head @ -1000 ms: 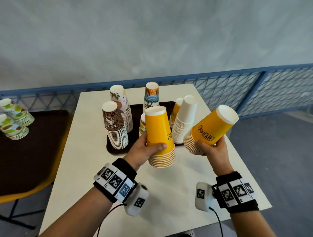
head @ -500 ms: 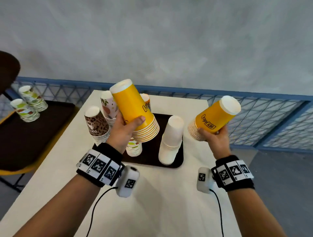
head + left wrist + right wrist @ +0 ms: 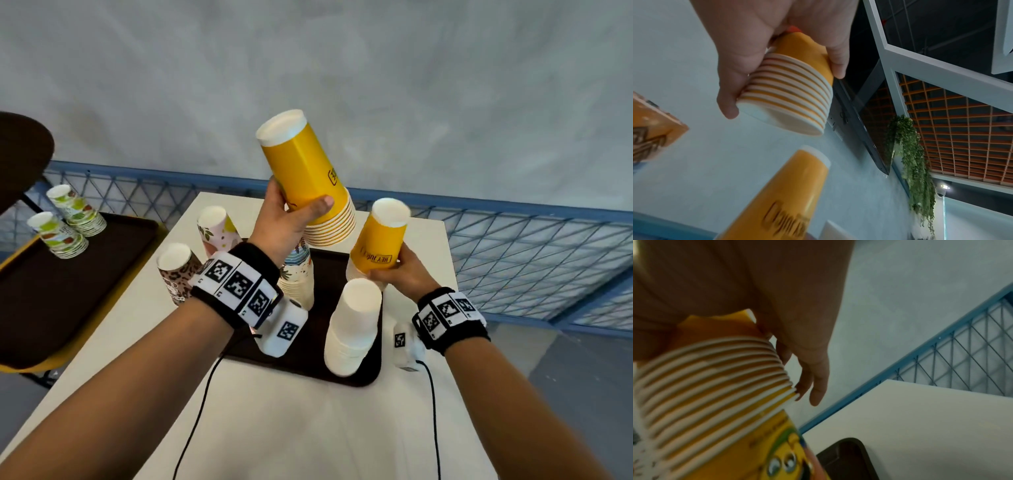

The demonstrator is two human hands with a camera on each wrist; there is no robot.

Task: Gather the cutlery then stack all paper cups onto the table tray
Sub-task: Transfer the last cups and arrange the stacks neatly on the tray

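Note:
My left hand (image 3: pixel 291 219) grips an upside-down stack of yellow paper cups (image 3: pixel 305 171) and holds it high and tilted above the table tray (image 3: pixel 356 378). The left wrist view shows its fingers curled round that yellow stack (image 3: pixel 797 91). Just below and to the right, my right hand (image 3: pixel 397 272) grips a second yellow stack (image 3: pixel 380 236), base up, over the tray's far right corner. In the right wrist view my fingers wrap its rims (image 3: pixel 715 378). White (image 3: pixel 356 322), tropical-print (image 3: pixel 298 270), floral (image 3: pixel 215 229) and leopard-print (image 3: pixel 174 270) stacks stand around the tray. I see no cutlery.
A second table at the left carries a dark tray (image 3: pixel 51 291) with two green-patterned cup stacks (image 3: pixel 73 210). A blue mesh fence (image 3: pixel 513 257) runs behind the white table (image 3: pixel 308 428). Wrist-camera cables trail over the table's near part.
My left hand has raised its yellow stack up and to the right, above the other one. My right hand has turned its stack upright and brought it in over the tray.

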